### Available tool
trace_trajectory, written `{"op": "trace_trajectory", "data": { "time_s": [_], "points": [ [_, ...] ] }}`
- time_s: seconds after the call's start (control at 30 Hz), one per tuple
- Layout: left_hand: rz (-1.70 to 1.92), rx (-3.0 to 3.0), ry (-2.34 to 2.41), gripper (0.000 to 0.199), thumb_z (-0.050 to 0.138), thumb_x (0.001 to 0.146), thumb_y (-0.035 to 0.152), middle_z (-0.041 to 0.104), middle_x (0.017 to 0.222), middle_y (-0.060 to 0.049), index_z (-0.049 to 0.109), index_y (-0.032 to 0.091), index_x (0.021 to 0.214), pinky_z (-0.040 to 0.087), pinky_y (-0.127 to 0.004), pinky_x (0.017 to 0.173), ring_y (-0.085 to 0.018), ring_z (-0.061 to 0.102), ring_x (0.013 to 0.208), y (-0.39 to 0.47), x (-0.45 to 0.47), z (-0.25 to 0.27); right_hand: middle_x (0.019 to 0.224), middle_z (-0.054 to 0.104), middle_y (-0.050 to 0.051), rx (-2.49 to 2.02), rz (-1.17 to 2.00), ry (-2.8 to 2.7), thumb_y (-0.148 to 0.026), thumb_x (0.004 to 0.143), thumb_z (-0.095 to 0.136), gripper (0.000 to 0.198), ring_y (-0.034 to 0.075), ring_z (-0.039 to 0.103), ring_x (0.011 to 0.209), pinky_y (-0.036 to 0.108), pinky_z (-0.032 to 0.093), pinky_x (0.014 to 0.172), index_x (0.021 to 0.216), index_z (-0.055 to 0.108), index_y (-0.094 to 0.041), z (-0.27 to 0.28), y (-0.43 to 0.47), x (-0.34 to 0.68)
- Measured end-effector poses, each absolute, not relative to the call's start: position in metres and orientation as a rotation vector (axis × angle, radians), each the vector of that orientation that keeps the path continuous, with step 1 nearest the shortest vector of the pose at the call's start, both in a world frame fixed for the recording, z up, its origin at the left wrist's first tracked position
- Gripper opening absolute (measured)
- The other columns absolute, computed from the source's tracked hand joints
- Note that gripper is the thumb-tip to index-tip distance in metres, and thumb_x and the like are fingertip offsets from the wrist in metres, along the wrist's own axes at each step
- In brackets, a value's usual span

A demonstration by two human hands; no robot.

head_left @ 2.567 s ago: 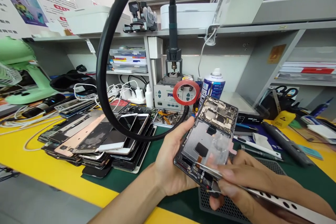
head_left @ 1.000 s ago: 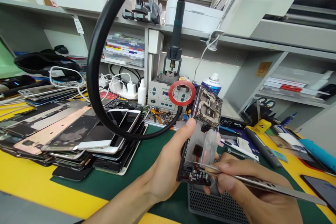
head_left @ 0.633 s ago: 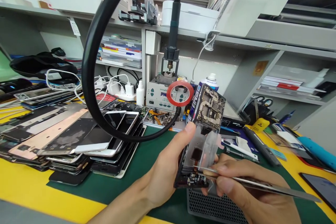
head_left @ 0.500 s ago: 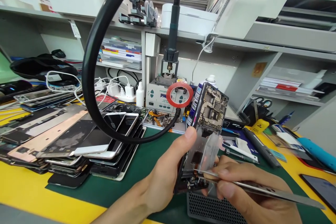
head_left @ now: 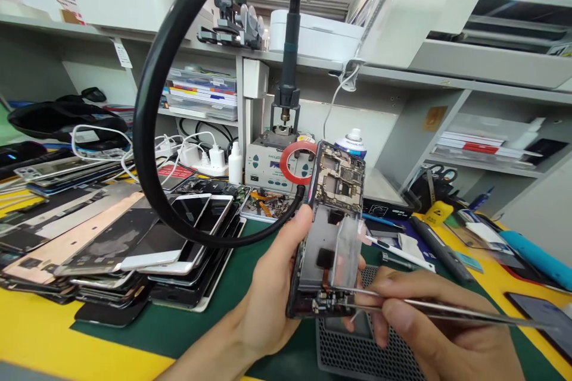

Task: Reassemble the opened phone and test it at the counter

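My left hand (head_left: 272,286) is wrapped round the left side of an opened smartphone (head_left: 319,244), its thumb along the edge. The phone stands tilted up, showing a circuit board (head_left: 340,178) at the top and a bare inner tray below. A clear film strip (head_left: 347,250) sticks up along the tray's right side. Between the thumb and fingers of my right hand (head_left: 429,321) is a pair of metal tweezers (head_left: 451,309). Their tips reach the small parts at the phone's lower end; whether they grip anything there cannot be made out. Some right fingers are hidden behind the phone.
A black perforated pad (head_left: 379,351) lies beneath my hands on the green mat (head_left: 214,333). Stacked phone parts (head_left: 147,238) fill the left. A thick black hose (head_left: 147,101) loops in front of the hot-air station (head_left: 268,161). Several tools, including a white brush (head_left: 402,253), lie at the right.
The phone has swung left and turned its inner face more squarely toward me. My left hand moved slightly left with it, and the tweezers now lie flatter at its lower end.
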State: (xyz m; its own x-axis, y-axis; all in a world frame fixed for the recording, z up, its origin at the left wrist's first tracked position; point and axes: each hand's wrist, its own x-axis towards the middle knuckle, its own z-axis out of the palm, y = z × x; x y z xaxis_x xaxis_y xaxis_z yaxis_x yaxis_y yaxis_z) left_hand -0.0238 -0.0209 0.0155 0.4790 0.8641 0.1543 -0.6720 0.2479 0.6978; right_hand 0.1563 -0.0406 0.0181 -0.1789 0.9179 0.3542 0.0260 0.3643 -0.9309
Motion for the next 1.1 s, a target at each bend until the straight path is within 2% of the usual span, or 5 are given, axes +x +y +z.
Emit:
{"op": "trace_trajectory", "data": {
  "time_s": [0.07,0.2,0.37,0.7,1.1],
  "points": [
    [1.051,0.757,0.303,0.066,0.035,0.097,0.063,0.071,0.083,-0.013,0.073,0.009,0.103,0.056,-0.036,0.071,-0.027,0.07,0.08,-0.019,-0.023,0.017,0.069,0.078,0.006,-0.933,1.118,-1.455,-0.032,0.077,0.081,0.005,0.023,0.07,0.05,0.032,0.061,0.047,0.082,0.081,-0.031,0.017,-0.041,0.154],
    [1.049,0.719,0.334,0.064,0.034,0.098,0.061,0.071,0.083,-0.013,0.072,0.009,0.102,0.056,-0.034,0.066,-0.025,0.069,0.075,-0.016,-0.021,0.018,0.073,0.079,0.007,-1.04,1.268,-1.258,-0.04,0.076,0.082,0.016,0.019,0.067,0.053,0.029,0.056,0.047,0.08,0.079,-0.025,0.016,-0.043,0.149],
    [1.05,0.699,0.384,0.065,0.034,0.097,0.062,0.071,0.087,-0.014,0.072,0.01,0.098,0.053,-0.03,0.055,-0.023,0.067,0.067,-0.016,-0.02,0.019,0.067,0.076,0.006,-1.063,1.269,-1.198,-0.042,0.074,0.084,0.021,0.016,0.064,0.05,0.026,0.053,0.046,0.078,0.078,-0.023,0.019,-0.046,0.146],
    [1.125,0.676,0.382,0.057,0.037,0.098,0.057,0.072,0.083,-0.011,0.069,0.011,0.11,0.054,-0.033,0.069,-0.025,0.069,0.077,-0.017,-0.017,0.02,0.057,0.07,0.004,-1.104,1.254,-1.19,-0.042,0.073,0.084,0.022,0.012,0.061,0.047,0.02,0.051,0.043,0.076,0.079,-0.02,0.021,-0.047,0.138],
    [1.116,0.799,0.462,0.065,0.04,0.094,0.068,0.071,0.085,-0.01,0.07,0.01,0.105,0.053,-0.037,0.079,-0.027,0.068,0.085,-0.02,-0.018,0.007,0.067,0.071,0.007,-1.077,1.433,-1.18,-0.044,0.072,0.086,0.027,0.013,0.061,0.05,0.021,0.049,0.042,0.075,0.077,-0.019,0.02,-0.04,0.144]
  ]
}}
